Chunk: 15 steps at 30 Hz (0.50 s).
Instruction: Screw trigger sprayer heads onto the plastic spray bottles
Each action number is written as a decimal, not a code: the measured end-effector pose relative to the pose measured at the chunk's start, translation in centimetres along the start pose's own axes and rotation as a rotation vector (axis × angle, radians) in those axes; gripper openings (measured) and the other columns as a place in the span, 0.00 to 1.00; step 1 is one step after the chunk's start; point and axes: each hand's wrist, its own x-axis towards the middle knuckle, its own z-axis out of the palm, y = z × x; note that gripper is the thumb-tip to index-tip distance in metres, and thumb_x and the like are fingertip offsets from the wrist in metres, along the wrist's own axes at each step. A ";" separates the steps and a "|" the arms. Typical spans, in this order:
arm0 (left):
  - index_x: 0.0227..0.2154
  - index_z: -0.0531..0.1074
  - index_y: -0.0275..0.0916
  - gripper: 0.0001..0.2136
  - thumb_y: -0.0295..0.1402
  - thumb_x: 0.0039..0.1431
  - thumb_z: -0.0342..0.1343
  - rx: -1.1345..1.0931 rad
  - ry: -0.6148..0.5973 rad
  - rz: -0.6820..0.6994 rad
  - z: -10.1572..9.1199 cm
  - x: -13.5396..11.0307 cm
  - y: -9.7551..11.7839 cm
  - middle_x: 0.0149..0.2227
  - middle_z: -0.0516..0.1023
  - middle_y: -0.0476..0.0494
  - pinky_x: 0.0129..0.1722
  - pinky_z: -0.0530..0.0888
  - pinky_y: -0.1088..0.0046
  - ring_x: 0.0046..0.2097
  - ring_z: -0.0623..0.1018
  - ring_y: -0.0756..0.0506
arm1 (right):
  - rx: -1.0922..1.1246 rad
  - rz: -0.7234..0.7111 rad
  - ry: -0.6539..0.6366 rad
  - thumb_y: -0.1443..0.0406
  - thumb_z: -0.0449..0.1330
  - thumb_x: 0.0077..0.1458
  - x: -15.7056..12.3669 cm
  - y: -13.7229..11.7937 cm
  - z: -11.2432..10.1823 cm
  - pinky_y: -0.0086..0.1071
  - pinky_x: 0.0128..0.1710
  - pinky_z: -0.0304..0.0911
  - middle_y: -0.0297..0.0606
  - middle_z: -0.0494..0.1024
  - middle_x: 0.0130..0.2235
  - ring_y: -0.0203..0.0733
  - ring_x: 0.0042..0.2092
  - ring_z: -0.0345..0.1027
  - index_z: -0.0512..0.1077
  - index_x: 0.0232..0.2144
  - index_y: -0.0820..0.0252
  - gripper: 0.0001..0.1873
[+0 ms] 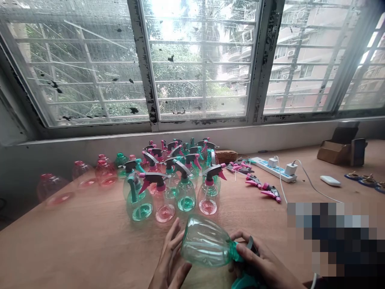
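Observation:
A clear green spray bottle [206, 243] lies sideways in the air over the front of the table, its base to the left. My right hand [258, 257] is closed around its green neck and spray head [248, 277], which the fingers partly cover. Beside the base, my left hand [171, 257] is loosely cupped with fingers apart; whether it touches the plastic I cannot tell. Just beyond stand several upright bottles with trigger heads, among them a green bottle [185, 194] and a pink bottle [208, 198].
Several pink bottles without heads [106, 172] stand at the left. Loose pink-and-black trigger heads [270, 192] lie right of the group, near a white power strip [273, 169] with chargers and cables. A cardboard box [335, 150] and phone [357, 151] stand far right.

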 end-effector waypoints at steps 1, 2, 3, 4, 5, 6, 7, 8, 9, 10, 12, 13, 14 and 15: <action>0.60 0.71 0.56 0.19 0.42 0.68 0.58 0.000 -0.007 0.008 0.0 0.0 -0.3 0.74 0.56 0.49 0.70 0.63 0.60 0.74 0.57 0.35 | 0.002 -0.004 0.001 0.45 0.68 0.55 0.0 0.0 0.0 0.33 0.35 0.64 0.37 0.84 0.29 0.44 0.33 0.77 0.70 0.43 0.58 0.26; 0.61 0.69 0.55 0.20 0.43 0.68 0.59 -0.019 -0.020 0.007 0.0 0.0 -0.5 0.74 0.57 0.47 0.70 0.62 0.58 0.73 0.59 0.34 | 0.002 -0.009 0.000 0.45 0.67 0.56 0.0 0.0 0.0 0.33 0.35 0.64 0.37 0.85 0.29 0.43 0.32 0.77 0.70 0.43 0.58 0.26; 0.62 0.68 0.53 0.22 0.44 0.67 0.60 -0.048 -0.032 0.005 0.1 0.0 -0.7 0.73 0.59 0.44 0.70 0.63 0.56 0.72 0.61 0.33 | 0.002 -0.013 -0.004 0.46 0.68 0.56 0.0 0.0 0.0 0.32 0.34 0.64 0.37 0.85 0.29 0.43 0.32 0.77 0.70 0.43 0.58 0.26; 0.62 0.67 0.51 0.24 0.45 0.65 0.61 -0.077 -0.036 0.008 0.2 -0.1 -0.9 0.72 0.59 0.42 0.69 0.64 0.54 0.71 0.63 0.32 | 0.005 -0.016 -0.011 0.46 0.68 0.56 0.0 0.1 0.0 0.32 0.34 0.64 0.37 0.85 0.29 0.42 0.32 0.77 0.70 0.42 0.59 0.25; 0.61 0.68 0.49 0.24 0.47 0.64 0.62 -0.096 -0.024 0.017 0.4 -0.1 -1.0 0.72 0.60 0.40 0.68 0.65 0.54 0.70 0.64 0.31 | 0.011 -0.017 -0.021 0.46 0.68 0.56 0.0 0.1 0.1 0.31 0.34 0.64 0.37 0.85 0.29 0.42 0.32 0.77 0.71 0.42 0.59 0.25; 0.59 0.69 0.48 0.24 0.48 0.63 0.62 -0.109 -0.003 0.029 0.5 -0.1 -1.1 0.72 0.60 0.39 0.67 0.66 0.54 0.70 0.65 0.31 | 0.019 -0.017 -0.033 0.47 0.68 0.56 0.0 0.1 0.1 0.31 0.34 0.64 0.37 0.85 0.29 0.41 0.32 0.77 0.71 0.42 0.59 0.24; 0.56 0.70 0.48 0.22 0.49 0.63 0.62 -0.122 0.020 0.039 0.7 -0.1 -1.2 0.71 0.61 0.38 0.66 0.68 0.54 0.70 0.65 0.31 | 0.030 -0.018 -0.047 0.48 0.68 0.56 0.0 0.1 0.2 0.30 0.33 0.64 0.37 0.85 0.29 0.40 0.32 0.77 0.71 0.41 0.59 0.24; 0.54 0.70 0.48 0.21 0.50 0.63 0.62 -0.135 0.043 0.046 0.9 -0.1 -1.2 0.70 0.63 0.39 0.65 0.69 0.55 0.69 0.66 0.31 | 0.040 -0.020 -0.062 0.48 0.68 0.57 0.0 0.1 0.2 0.29 0.33 0.64 0.37 0.86 0.29 0.39 0.31 0.77 0.71 0.41 0.60 0.23; 0.53 0.71 0.48 0.21 0.50 0.62 0.62 -0.147 0.062 0.053 1.0 -0.1 -1.2 0.70 0.63 0.39 0.64 0.70 0.56 0.69 0.67 0.32 | 0.050 -0.022 -0.075 0.49 0.68 0.58 0.0 0.1 0.2 0.28 0.33 0.64 0.37 0.86 0.29 0.38 0.31 0.77 0.71 0.41 0.60 0.22; 0.52 0.70 0.49 0.21 0.51 0.61 0.63 -0.153 0.075 0.057 1.1 -0.1 -1.2 0.69 0.64 0.40 0.64 0.70 0.56 0.68 0.68 0.32 | 0.059 -0.021 -0.083 0.49 0.68 0.58 0.0 0.1 0.2 0.28 0.32 0.64 0.37 0.86 0.29 0.37 0.30 0.77 0.71 0.42 0.60 0.22; 0.53 0.70 0.49 0.22 0.52 0.60 0.63 -0.146 0.076 0.061 1.2 -0.1 -1.0 0.69 0.63 0.41 0.62 0.72 0.58 0.66 0.70 0.32 | 0.079 -0.013 -0.095 0.49 0.68 0.58 0.0 0.2 0.2 0.27 0.31 0.64 0.38 0.87 0.29 0.37 0.30 0.77 0.70 0.42 0.61 0.22; 0.54 0.69 0.50 0.23 0.51 0.61 0.63 -0.139 0.062 0.054 1.2 -0.1 -0.9 0.69 0.63 0.41 0.61 0.73 0.58 0.66 0.70 0.32 | 0.086 -0.010 -0.098 0.49 0.68 0.58 0.0 0.2 0.1 0.27 0.31 0.65 0.38 0.87 0.30 0.37 0.30 0.78 0.70 0.42 0.61 0.22; 0.56 0.68 0.51 0.24 0.51 0.61 0.62 -0.128 0.043 0.043 1.1 -0.1 -0.7 0.69 0.63 0.42 0.62 0.72 0.58 0.67 0.69 0.32 | 0.089 -0.008 -0.099 0.49 0.68 0.58 0.1 0.2 0.0 0.27 0.31 0.65 0.39 0.87 0.30 0.37 0.30 0.79 0.70 0.42 0.61 0.22; 0.59 0.66 0.53 0.25 0.50 0.62 0.62 -0.115 0.024 0.034 1.0 -0.1 -0.6 0.70 0.63 0.43 0.63 0.70 0.58 0.68 0.67 0.33 | 0.089 -0.007 -0.097 0.49 0.68 0.59 0.1 0.3 -0.1 0.27 0.31 0.66 0.39 0.87 0.30 0.37 0.30 0.79 0.70 0.42 0.61 0.23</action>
